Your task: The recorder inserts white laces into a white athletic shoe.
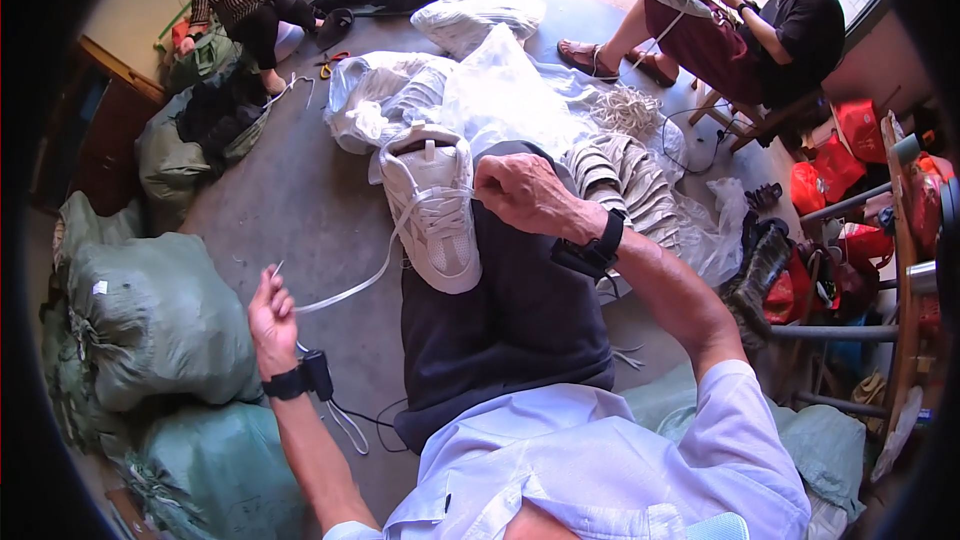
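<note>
A white sneaker [437,215] rests on my dark-trousered thigh, its toe toward me and its opening away. Laces cross over its tongue. From its left side a long white shoelace [365,282] runs down in a curve to my left hand [270,320], which pinches it out to the left, a thin end sticking up past the fingertips. My right hand [525,192] is closed at the sneaker's right edge, where a strand of lace appears to run into the fingers; the fingertips are partly hidden. Both wrists wear black bands with small devices.
Beyond my knees lie clear plastic bags [500,90], a row of stacked pale shoe pieces [625,180] and a bundle of laces [627,112]. Green sacks [165,320] crowd the left. A wooden-and-metal rack [900,270] stands right, by red bags. Two people sit farther off.
</note>
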`<state>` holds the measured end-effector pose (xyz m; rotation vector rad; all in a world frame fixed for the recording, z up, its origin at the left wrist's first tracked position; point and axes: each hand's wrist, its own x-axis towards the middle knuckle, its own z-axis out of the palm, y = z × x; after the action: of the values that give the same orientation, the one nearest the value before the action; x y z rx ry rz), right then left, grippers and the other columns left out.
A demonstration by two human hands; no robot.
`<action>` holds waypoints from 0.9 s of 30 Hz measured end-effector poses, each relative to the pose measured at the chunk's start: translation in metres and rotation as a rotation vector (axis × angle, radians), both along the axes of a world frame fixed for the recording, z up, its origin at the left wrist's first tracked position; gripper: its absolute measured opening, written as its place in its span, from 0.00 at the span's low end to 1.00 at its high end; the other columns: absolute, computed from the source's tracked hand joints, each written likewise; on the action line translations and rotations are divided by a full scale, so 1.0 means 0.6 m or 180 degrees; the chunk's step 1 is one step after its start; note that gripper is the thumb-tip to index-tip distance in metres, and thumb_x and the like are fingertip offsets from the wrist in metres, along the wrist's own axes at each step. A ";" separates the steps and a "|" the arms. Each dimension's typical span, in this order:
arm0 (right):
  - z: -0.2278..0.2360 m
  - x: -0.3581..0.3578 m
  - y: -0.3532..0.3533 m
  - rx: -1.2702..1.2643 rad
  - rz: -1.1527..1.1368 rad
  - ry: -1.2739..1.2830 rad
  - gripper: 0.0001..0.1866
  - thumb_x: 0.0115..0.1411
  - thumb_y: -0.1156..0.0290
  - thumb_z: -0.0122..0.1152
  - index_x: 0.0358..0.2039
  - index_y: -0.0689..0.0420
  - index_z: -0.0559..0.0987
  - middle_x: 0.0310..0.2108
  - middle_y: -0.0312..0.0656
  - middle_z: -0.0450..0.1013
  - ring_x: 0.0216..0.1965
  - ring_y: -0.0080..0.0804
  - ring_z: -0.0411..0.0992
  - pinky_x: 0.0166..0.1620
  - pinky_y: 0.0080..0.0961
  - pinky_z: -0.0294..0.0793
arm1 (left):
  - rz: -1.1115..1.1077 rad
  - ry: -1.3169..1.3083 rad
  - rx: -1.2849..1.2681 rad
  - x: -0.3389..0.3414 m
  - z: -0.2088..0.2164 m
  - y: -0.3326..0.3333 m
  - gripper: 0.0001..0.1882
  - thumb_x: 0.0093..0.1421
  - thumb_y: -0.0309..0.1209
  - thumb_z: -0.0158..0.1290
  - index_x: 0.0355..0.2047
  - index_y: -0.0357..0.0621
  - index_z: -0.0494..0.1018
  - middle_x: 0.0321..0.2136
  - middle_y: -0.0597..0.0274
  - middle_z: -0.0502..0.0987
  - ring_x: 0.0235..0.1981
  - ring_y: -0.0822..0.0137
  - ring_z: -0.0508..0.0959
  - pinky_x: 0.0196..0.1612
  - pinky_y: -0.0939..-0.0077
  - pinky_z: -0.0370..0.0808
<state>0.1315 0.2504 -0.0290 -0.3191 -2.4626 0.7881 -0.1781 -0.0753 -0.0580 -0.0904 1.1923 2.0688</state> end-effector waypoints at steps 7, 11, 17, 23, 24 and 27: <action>0.046 -0.001 0.012 -0.1132 -0.0034 -0.0528 0.08 0.55 0.69 0.60 0.29 0.62 0.78 0.24 0.47 0.76 0.28 0.40 0.76 0.33 0.35 0.73 | -0.0831 0.0987 -0.0577 0.100 0.054 0.156 0.12 0.66 0.26 0.54 0.48 0.36 0.73 0.31 0.66 0.77 0.17 0.84 0.61 0.18 0.88 0.57; 0.023 -0.014 0.003 -0.0635 -0.0096 -0.0215 0.08 0.52 0.69 0.58 0.27 0.61 0.79 0.23 0.53 0.75 0.29 0.50 0.76 0.34 0.39 0.73 | -0.1112 0.1657 -0.0795 0.140 0.074 0.190 0.10 0.66 0.29 0.54 0.43 0.36 0.76 0.28 0.64 0.79 0.17 0.85 0.62 0.17 0.90 0.56; 0.002 -0.016 -0.013 -0.0251 -0.0249 0.0057 0.06 0.56 0.70 0.59 0.31 0.58 0.77 0.23 0.51 0.76 0.29 0.50 0.77 0.32 0.43 0.72 | -0.1489 0.2300 -0.0951 0.187 0.091 0.219 0.07 0.66 0.29 0.54 0.38 0.38 0.77 0.22 0.67 0.78 0.15 0.87 0.60 0.15 0.89 0.54; -0.002 -0.014 -0.013 -0.0398 -0.0283 0.0043 0.08 0.57 0.68 0.64 0.32 0.59 0.78 0.24 0.45 0.76 0.25 0.41 0.76 0.30 0.34 0.71 | -0.1572 0.3297 -0.1209 0.208 0.100 0.246 0.06 0.63 0.26 0.55 0.30 0.36 0.77 0.18 0.67 0.77 0.21 0.78 0.74 0.27 0.81 0.68; -0.003 -0.015 -0.012 -0.0398 -0.0275 0.0042 0.08 0.57 0.68 0.64 0.32 0.59 0.78 0.24 0.45 0.76 0.25 0.41 0.76 0.30 0.34 0.71 | -0.1628 0.3422 -0.1262 0.207 0.094 0.249 0.07 0.63 0.27 0.54 0.30 0.37 0.77 0.19 0.69 0.76 0.21 0.80 0.71 0.25 0.82 0.65; -0.006 -0.012 -0.010 -0.0403 -0.0287 0.0146 0.08 0.57 0.69 0.64 0.32 0.59 0.78 0.23 0.45 0.76 0.26 0.41 0.76 0.31 0.34 0.72 | -0.1702 0.3589 -0.1350 0.210 0.096 0.257 0.07 0.62 0.27 0.55 0.29 0.37 0.77 0.18 0.69 0.74 0.21 0.79 0.71 0.26 0.79 0.67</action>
<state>0.1246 0.2446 -0.0329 -0.4505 -2.3433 0.9045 -0.0522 0.0791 -0.0006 1.1957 1.9884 1.2927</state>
